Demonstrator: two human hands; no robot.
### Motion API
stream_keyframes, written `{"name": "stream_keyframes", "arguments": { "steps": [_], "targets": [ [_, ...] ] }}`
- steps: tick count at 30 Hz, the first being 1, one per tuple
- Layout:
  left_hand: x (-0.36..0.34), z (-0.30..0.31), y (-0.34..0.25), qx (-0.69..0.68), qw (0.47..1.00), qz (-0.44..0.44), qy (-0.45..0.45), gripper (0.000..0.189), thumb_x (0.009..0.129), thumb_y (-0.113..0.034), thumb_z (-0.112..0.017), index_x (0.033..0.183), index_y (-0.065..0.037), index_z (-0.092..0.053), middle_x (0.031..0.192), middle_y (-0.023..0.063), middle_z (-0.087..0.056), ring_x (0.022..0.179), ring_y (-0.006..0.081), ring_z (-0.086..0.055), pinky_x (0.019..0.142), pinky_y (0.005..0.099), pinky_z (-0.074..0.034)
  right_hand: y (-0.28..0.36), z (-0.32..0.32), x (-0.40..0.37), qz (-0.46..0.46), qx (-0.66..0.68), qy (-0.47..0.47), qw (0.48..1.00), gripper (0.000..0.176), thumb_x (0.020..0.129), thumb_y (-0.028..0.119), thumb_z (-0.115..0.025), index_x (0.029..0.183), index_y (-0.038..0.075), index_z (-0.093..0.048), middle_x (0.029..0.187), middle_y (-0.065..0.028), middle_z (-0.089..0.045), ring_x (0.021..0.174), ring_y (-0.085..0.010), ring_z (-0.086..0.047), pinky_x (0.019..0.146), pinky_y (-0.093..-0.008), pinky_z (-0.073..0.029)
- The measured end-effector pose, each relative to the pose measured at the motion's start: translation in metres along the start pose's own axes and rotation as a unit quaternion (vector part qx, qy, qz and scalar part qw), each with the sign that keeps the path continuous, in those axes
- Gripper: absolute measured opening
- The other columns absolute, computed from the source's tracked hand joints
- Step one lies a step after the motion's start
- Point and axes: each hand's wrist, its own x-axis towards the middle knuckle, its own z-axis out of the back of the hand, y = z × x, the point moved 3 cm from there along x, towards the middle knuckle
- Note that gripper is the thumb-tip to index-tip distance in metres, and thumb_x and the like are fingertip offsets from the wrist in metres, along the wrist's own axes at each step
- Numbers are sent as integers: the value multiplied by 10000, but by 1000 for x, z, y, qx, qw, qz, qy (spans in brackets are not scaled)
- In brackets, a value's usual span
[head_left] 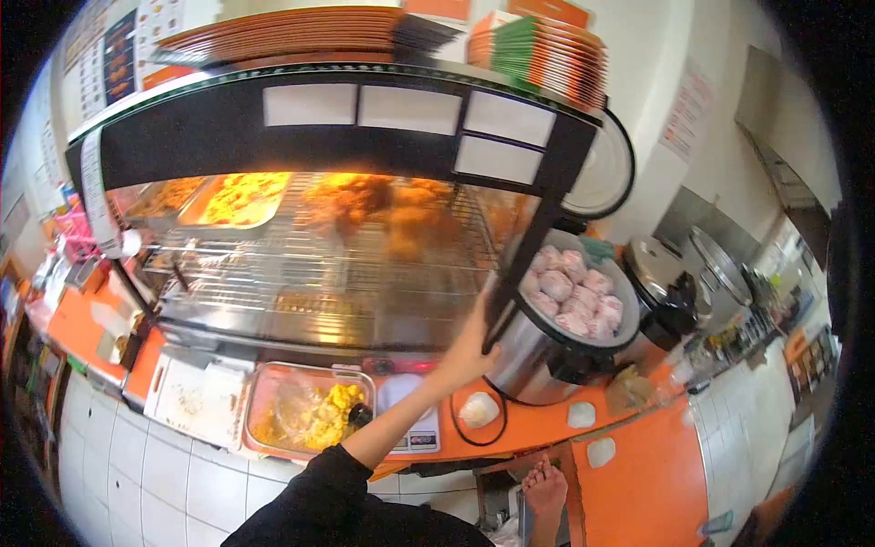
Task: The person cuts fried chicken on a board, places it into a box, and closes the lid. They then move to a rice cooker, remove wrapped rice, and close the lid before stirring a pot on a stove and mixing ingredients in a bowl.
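Observation:
My left hand [481, 330] reaches forward and grips the black right-hand edge of the food warmer [519, 273], its fingers partly hidden behind that edge. Behind the glass, fried pieces [401, 205] lie on a wire rack, blurred, beside a metal tray of yellow-orange food [241, 196]. Low and to the right, my right hand [544, 488] hangs near the orange counter edge with curled fingers and nothing visible in them. Just right of my left hand stands a large steel pot [529, 360] filled with paper-wrapped balls [579, 292].
In front of the warmer sit a tray of yellow pieces [333, 410], a white board [196, 397] and a digital scale [419, 440]. A white wrapped lump [478, 410] lies inside a dark loop. Stacked folded boxes [538, 59] top the warmer. A lidded cooker [661, 269] stands right.

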Motion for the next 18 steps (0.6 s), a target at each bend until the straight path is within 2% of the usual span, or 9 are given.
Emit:
{"name": "stream_keyframes", "arguments": {
  "steps": [4, 6, 7, 8, 10, 12, 13, 16, 18],
  "targets": [
    [-23, 75, -16, 41, 991, 85, -90, 574, 753, -116, -587, 1255, -28, -323, 948, 153, -533, 768, 237, -528, 734, 319, -439, -31, -16, 18, -57, 2, -15, 998, 348, 824, 242, -483, 1138, 93, -487, 850, -25, -537, 672, -159, -469, 612, -327, -377],
    [-48, 148, -10, 79, 949, 29, -305, 164, 788, -124, -601, 914, -39, -540, 751, 65, -542, 672, 154, -527, 622, 290, -444, -50, -21, 26, -93, 19, 38, 995, 341, 833, 277, -480, 1113, 86, -509, 881, -33, -547, 737, -179, -481, 679, -335, -385],
    [-67, 190, -3, 177, 908, 29, -380, 138, 786, -96, -599, 895, -47, -531, 789, 55, -561, 691, 131, -545, 631, 283, -444, -57, -14, 31, -117, 27, 99, 988, 331, 846, 288, -476, 1089, 70, -526, 925, -66, -559, 816, -201, -503, 741, -355, -397],
    [-83, 231, 10, 156, 873, 57, -458, 124, 782, -98, -607, 873, -50, -537, 769, 36, -543, 672, 114, -513, 612, 272, -426, -65, -16, 35, -136, 40, 158, 977, 329, 859, 300, -472, 1066, 54, -543, 969, -100, -570, 896, -222, -525, 803, -374, -409],
    [-112, 303, 30, 212, 804, 82, -550, 108, 780, -106, -616, 843, -56, -543, 735, -2, -499, 645, 88, -444, 584, 249, -385, -87, -39, 28, -138, 12, 135, 981, 251, 833, 233, -493, 991, 50, -564, 854, -84, -569, 801, -210, -516, 759, -360, -414],
    [-132, 354, 38, 306, 756, 79, -574, 115, 787, -131, -619, 829, -59, -540, 703, -33, -436, 644, 78, -378, 576, 218, -330, -109, -54, 26, -138, -2, 127, 982, 206, 822, 201, -503, 939, 47, -574, 790, -74, -565, 750, -200, -509, 732, -354, -416],
    [-136, 372, 33, 305, 747, 87, -585, 156, 751, -102, -636, 850, -31, -538, 741, 24, -448, 671, 143, -409, 616, 258, -354, -120, -59, 27, -141, -2, 132, 981, 199, 824, 202, -503, 925, 46, -573, 784, -72, -561, 745, -196, -507, 728, -355, -414],
    [-139, 420, 40, 412, 702, 53, -579, 343, 702, -123, -686, 945, -9, -472, 808, 55, -430, 740, 170, -414, 653, 284, -355, -148, -80, 22, -147, -8, 87, 985, 176, 822, 198, -509, 875, 40, -566, 777, -71, -552, 724, -193, -495, 716, -352, -409],
    [-138, 437, 50, 410, 718, 34, -562, 459, 666, -138, -714, 988, -6, -415, 838, 76, -409, 771, 192, -407, 677, 308, -352, -162, -90, 20, -153, -8, 101, 983, 168, 823, 197, -508, 851, 39, -559, 787, -74, -549, 720, -195, -490, 716, -351, -405]
  ]
}}
